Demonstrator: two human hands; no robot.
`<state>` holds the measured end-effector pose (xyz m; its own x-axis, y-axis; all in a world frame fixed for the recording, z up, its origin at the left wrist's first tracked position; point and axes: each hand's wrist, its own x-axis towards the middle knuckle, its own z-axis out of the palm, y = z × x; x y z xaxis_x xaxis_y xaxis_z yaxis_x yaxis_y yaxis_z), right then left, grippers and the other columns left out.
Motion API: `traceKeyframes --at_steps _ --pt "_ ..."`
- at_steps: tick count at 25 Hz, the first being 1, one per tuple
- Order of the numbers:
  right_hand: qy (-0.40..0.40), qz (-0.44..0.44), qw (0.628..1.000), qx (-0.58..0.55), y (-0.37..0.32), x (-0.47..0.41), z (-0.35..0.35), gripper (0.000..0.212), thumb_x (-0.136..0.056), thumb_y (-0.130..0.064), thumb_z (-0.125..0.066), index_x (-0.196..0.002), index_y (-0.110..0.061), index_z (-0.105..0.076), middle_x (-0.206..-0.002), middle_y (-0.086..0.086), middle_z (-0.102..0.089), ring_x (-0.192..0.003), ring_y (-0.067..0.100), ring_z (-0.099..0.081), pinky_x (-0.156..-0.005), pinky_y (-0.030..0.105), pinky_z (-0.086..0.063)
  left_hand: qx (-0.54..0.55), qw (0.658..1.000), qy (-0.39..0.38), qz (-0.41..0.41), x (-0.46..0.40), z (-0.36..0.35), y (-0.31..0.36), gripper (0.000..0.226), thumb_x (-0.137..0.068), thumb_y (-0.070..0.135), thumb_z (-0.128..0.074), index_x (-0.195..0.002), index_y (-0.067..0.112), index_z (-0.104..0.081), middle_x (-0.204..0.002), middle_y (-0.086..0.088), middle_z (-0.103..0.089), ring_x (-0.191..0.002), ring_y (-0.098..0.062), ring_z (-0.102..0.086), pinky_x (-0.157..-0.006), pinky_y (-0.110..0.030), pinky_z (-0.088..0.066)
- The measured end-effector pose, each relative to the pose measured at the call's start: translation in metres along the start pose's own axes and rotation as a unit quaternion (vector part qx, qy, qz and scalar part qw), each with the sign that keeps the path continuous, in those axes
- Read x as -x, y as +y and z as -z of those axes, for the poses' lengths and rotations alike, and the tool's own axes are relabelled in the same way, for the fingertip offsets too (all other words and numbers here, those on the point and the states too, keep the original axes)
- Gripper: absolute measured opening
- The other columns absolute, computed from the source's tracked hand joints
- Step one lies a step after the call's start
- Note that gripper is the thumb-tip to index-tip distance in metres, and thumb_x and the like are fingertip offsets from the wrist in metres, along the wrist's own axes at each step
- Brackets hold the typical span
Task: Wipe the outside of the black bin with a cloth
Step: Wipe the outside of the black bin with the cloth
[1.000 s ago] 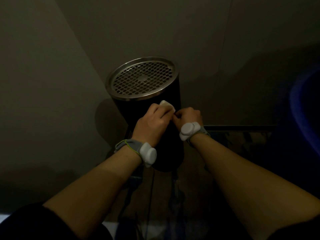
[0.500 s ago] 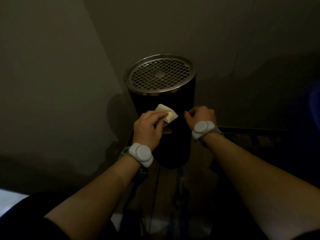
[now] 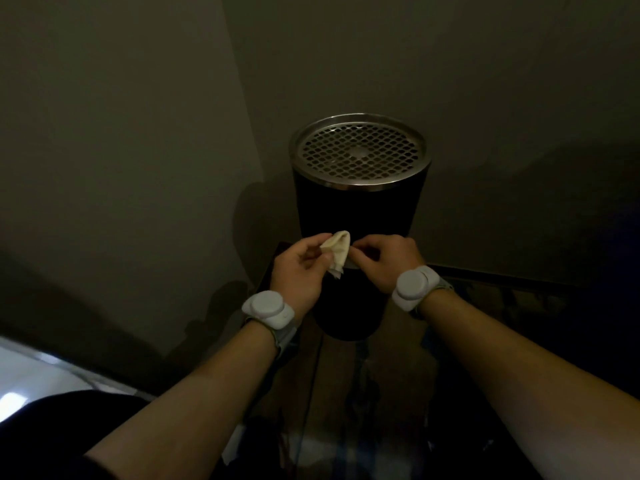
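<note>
The black bin [image 3: 356,209] is a tall cylinder with a steel rim and a perforated metal top [image 3: 360,152], standing in a dim wall corner. A small cream cloth [image 3: 337,249], folded and bunched, is held in front of the bin's side about halfway down. My left hand [image 3: 299,271] grips the cloth between thumb and fingers. My right hand [image 3: 384,261] is curled just right of the cloth, its fingertips at the cloth's edge; whether it pinches the cloth I cannot tell. Both wrists wear grey bands with white discs.
Beige walls meet in a corner behind the bin, the left wall [image 3: 121,150] close beside it. A dark skirting strip [image 3: 502,271] runs along the right wall's foot. The glossy dark floor [image 3: 346,393] reflects light. A pale bright surface [image 3: 24,379] shows at the lower left.
The view has shifted, so the bin now sits further right and higher in the frame. My hands have dropped lower on the bin's side, and the right hand has closed in on the cloth.
</note>
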<state>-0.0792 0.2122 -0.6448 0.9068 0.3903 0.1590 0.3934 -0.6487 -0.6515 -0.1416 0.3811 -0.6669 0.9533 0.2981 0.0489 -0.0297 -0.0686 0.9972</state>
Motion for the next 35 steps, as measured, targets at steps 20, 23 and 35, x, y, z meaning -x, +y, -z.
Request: traceKeyframes --at_steps 20,23,35 --pt "0.025 -0.087 0.991 0.100 0.079 -0.027 -0.029 0.028 -0.087 -0.042 -0.059 -0.092 -0.019 -0.075 -0.089 0.010 -0.075 -0.081 0.033 -0.066 -0.062 0.024 -0.040 0.086 0.974 0.132 0.160 -0.013 0.010 -0.082 0.013 -0.088 0.027 -0.073 -0.097 0.019 -0.068 -0.096 -0.002 -0.074 -0.091 -0.021 -0.072 -0.083 -0.039 -0.060" --pt "0.063 -0.139 0.981 0.115 0.081 -0.033 -0.025 0.032 -0.085 -0.044 -0.059 -0.081 -0.016 -0.075 -0.081 0.011 -0.074 -0.072 0.033 -0.065 -0.056 0.023 -0.038 0.083 0.968 0.148 0.186 -0.020 0.006 -0.093 0.026 -0.089 0.022 -0.072 -0.109 0.008 -0.066 -0.107 -0.013 -0.072 -0.100 -0.030 -0.069 -0.090 -0.047 -0.058" --pt "0.089 -0.220 0.962 0.138 0.095 -0.031 -0.017 0.050 -0.087 -0.046 -0.052 -0.050 -0.014 -0.059 -0.042 -0.005 -0.042 -0.040 0.011 -0.035 -0.043 0.015 -0.020 0.075 0.965 0.142 0.206 -0.042 -0.006 -0.114 0.006 -0.078 0.040 -0.078 -0.080 0.035 -0.077 -0.096 -0.002 -0.077 -0.094 -0.024 -0.073 -0.091 -0.047 -0.058"
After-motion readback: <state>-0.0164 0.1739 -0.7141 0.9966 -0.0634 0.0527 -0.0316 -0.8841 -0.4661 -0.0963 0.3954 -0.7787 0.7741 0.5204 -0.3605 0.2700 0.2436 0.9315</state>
